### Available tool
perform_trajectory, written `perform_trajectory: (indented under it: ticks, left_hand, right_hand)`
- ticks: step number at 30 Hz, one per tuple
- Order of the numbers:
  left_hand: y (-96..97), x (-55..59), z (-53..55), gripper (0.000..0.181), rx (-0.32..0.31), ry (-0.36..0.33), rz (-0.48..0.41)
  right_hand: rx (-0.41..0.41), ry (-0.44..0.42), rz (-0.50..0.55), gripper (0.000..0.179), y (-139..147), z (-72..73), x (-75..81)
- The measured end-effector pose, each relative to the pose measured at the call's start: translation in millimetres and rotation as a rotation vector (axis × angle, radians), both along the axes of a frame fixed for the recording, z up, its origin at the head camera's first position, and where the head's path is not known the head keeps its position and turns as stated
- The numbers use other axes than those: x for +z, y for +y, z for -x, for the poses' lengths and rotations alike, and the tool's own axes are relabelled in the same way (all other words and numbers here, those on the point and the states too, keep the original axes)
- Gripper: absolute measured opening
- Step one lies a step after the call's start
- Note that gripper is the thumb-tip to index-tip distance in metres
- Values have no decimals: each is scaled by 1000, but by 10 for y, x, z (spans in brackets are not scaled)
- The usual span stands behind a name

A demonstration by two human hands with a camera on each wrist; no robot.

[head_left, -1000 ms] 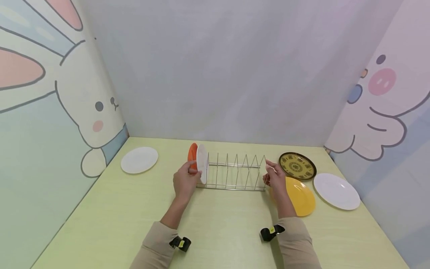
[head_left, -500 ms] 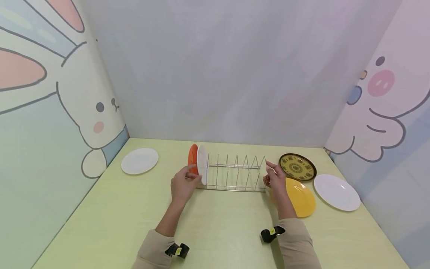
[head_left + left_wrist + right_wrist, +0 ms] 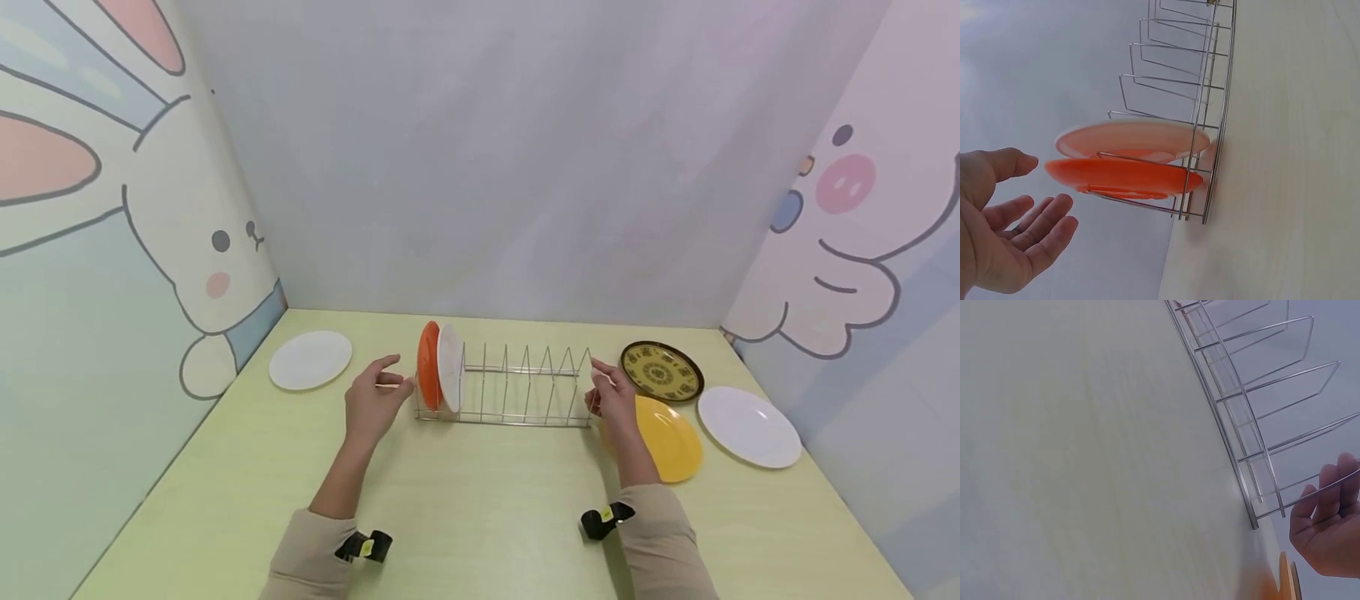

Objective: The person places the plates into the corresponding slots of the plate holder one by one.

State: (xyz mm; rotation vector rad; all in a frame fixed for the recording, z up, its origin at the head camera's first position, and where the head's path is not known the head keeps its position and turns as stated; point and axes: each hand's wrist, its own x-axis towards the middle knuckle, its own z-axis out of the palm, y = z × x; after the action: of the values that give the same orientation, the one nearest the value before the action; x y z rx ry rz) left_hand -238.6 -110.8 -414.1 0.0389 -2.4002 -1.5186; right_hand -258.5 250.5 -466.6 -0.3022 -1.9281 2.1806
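Note:
A metal wire plate rack (image 3: 525, 424) stands on the table. An orange plate (image 3: 427, 367) and a white plate (image 3: 451, 371) are upright side by side in its leftmost slots. Just left of the orange plate is my left hand (image 3: 372, 404), empty, its fingers spread loosely; the left wrist view shows a gap between the fingertips (image 3: 1063, 203) and that plate's rim. At the rack's other end, my right hand (image 3: 617, 402) grips the end wire; in the right wrist view the fingers (image 3: 1330, 487) curl round it.
Right of the rack, a yellow plate (image 3: 671, 442), a dark-rimmed patterned plate (image 3: 662, 372) and a white oval plate (image 3: 750, 427) lie flat. Another white plate (image 3: 311, 360) lies at the back left. Walls with cartoon drawings enclose the table (image 3: 487, 517) on three sides.
My left hand has let go of the white plate and moved left, away from the rack. The two plates stay upright. My right hand remains on the rack's end.

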Motion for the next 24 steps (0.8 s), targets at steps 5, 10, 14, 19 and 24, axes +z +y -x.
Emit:
perform_trajectory:
  ticks: [5,10,14,19,24]
  left_hand:
    - [-146,-11,36,46,-9,-23,32]
    - [-299,-58,105,50,-56,-29,80]
    - [-460,-110,156,52,-86,-32,141]
    - [-675,-157,198,51,-94,-13,208]
    - [-853,-197,253,50,-85,14,245]
  right_hand:
    - [-5,-15,2,28,-6,-9,4]
    - [-7,-10,-4,29,-3,-9,14]
    - [0,-13,-9,33,10,-8,-9]
    - [7,-22,-4,33,-8,-26,2]
    - [4,-24,8,32,-6,-17,17]
